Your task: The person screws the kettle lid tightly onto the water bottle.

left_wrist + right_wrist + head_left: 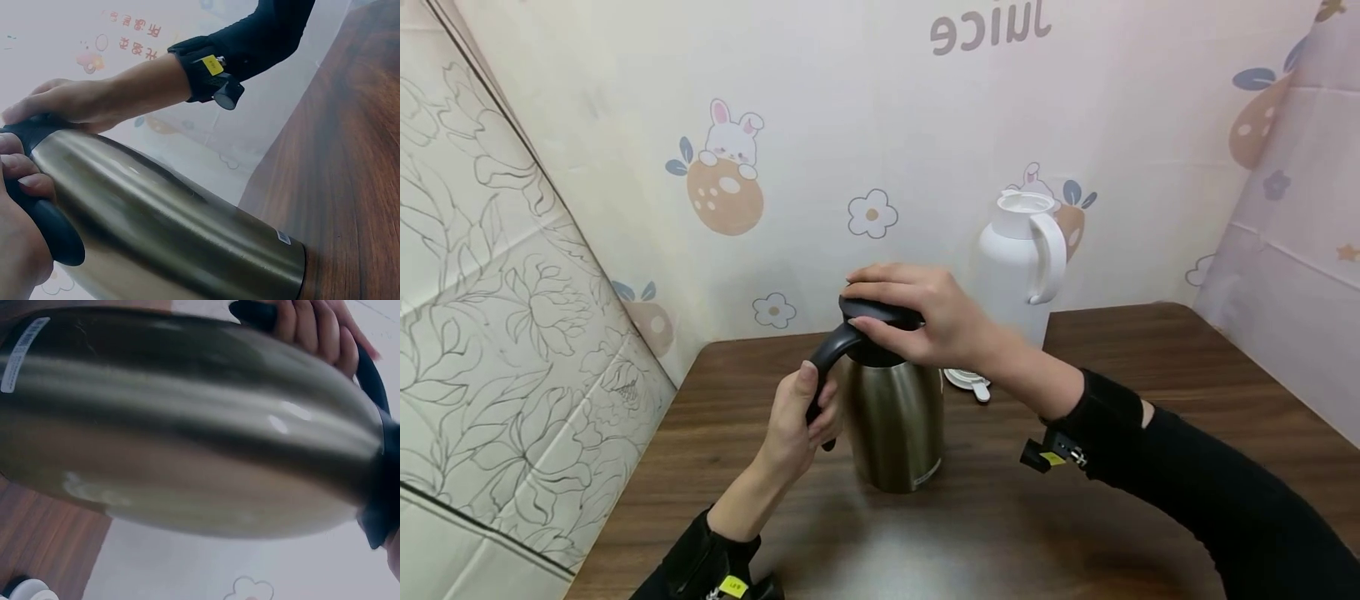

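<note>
Steel jug [895, 425] between gripping hands [793, 417] [932, 312]: left round black handle [833, 344], right round lid [880, 311].

The left hand [796, 419] is curled round in a grip, and its thumb points up. The left arm [747, 502] comes up to this grip from below. Higher than the grip and to its right is the right hand [925, 315], palm down, its thumb below its fingers. The right arm [1198, 479] reaches in from the right.
</note>
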Action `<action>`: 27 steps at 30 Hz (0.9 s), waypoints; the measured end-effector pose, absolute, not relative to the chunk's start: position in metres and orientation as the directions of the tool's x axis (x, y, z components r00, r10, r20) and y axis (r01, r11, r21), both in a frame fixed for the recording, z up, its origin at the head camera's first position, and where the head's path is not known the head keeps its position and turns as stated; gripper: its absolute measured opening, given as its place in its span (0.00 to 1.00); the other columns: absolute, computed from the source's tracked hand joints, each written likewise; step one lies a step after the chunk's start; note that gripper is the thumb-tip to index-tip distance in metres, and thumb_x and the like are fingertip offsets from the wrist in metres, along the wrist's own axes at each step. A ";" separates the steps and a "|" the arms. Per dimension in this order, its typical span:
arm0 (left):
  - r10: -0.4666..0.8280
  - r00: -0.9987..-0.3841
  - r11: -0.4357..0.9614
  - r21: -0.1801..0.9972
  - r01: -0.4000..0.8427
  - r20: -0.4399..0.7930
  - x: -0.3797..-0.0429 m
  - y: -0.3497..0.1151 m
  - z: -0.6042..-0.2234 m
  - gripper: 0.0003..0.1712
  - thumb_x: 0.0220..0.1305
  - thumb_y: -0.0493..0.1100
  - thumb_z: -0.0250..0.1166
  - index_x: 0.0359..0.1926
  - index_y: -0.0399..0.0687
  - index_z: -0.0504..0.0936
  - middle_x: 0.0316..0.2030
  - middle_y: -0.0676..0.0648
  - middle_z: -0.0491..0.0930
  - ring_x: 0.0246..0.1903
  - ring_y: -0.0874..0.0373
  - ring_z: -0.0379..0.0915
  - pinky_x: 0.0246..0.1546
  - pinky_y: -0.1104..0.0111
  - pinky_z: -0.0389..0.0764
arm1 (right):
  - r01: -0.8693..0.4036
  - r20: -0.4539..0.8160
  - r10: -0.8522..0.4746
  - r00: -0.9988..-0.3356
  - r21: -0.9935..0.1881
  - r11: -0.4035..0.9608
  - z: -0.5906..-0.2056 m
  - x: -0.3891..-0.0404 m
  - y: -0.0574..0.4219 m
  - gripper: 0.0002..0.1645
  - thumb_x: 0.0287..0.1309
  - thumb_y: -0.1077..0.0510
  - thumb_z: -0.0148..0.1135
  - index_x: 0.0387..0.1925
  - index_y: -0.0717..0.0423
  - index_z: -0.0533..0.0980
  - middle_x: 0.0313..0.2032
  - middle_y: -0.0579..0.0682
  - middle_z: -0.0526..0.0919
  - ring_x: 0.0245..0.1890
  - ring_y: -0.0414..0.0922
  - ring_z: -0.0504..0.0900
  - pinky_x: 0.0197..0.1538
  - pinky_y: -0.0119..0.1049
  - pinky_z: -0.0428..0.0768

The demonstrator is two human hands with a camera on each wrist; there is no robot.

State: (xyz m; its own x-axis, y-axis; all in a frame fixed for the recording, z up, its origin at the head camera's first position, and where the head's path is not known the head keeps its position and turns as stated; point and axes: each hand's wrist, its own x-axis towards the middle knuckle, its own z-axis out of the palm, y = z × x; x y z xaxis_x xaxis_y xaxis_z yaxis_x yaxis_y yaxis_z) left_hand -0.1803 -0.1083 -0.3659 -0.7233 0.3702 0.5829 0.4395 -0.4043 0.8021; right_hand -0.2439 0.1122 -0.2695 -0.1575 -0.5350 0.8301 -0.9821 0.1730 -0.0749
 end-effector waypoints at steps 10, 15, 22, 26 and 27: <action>0.411 -0.703 -0.436 0.802 0.408 0.581 -0.183 -0.111 -0.364 0.30 0.84 0.64 0.45 0.28 0.48 0.61 0.12 0.47 0.49 0.07 0.53 0.40 0.07 0.69 0.48 | -0.969 0.789 -0.580 -0.202 -0.077 0.233 -0.263 -0.239 0.116 0.20 0.66 0.53 0.71 0.57 0.55 0.86 0.56 0.51 0.87 0.59 0.45 0.84 0.62 0.41 0.81; 0.435 -0.695 -0.456 0.805 0.379 0.573 -0.183 -0.113 -0.364 0.30 0.84 0.63 0.45 0.27 0.50 0.63 0.11 0.47 0.51 0.08 0.53 0.42 0.07 0.67 0.50 | -0.995 0.758 -0.648 -0.076 -0.103 -0.003 -0.257 -0.261 0.124 0.21 0.63 0.56 0.67 0.56 0.56 0.86 0.58 0.54 0.86 0.61 0.50 0.83 0.65 0.45 0.79; 0.462 -0.674 -0.494 0.798 0.345 0.577 -0.185 -0.112 -0.363 0.29 0.84 0.63 0.44 0.27 0.51 0.63 0.10 0.50 0.51 0.08 0.54 0.41 0.08 0.68 0.49 | -0.995 0.776 -0.630 0.002 -0.064 -0.082 -0.258 -0.273 0.114 0.21 0.58 0.59 0.72 0.55 0.56 0.87 0.57 0.52 0.86 0.58 0.49 0.85 0.60 0.42 0.82; 0.419 -0.692 -0.477 0.791 0.384 0.588 -0.184 -0.108 -0.362 0.30 0.84 0.63 0.45 0.26 0.50 0.62 0.10 0.48 0.50 0.07 0.53 0.41 0.07 0.68 0.49 | -0.992 0.783 -0.622 -0.003 -0.083 -0.100 -0.258 -0.274 0.109 0.20 0.59 0.62 0.71 0.54 0.57 0.87 0.56 0.53 0.87 0.55 0.47 0.87 0.56 0.40 0.83; 0.404 -0.697 -0.467 0.788 0.400 0.593 -0.183 -0.107 -0.362 0.30 0.84 0.62 0.44 0.26 0.48 0.61 0.10 0.47 0.50 0.07 0.53 0.41 0.07 0.68 0.49 | -0.991 0.782 -0.623 -0.009 -0.090 -0.098 -0.259 -0.274 0.108 0.20 0.59 0.63 0.70 0.54 0.57 0.87 0.55 0.53 0.87 0.55 0.47 0.87 0.55 0.39 0.83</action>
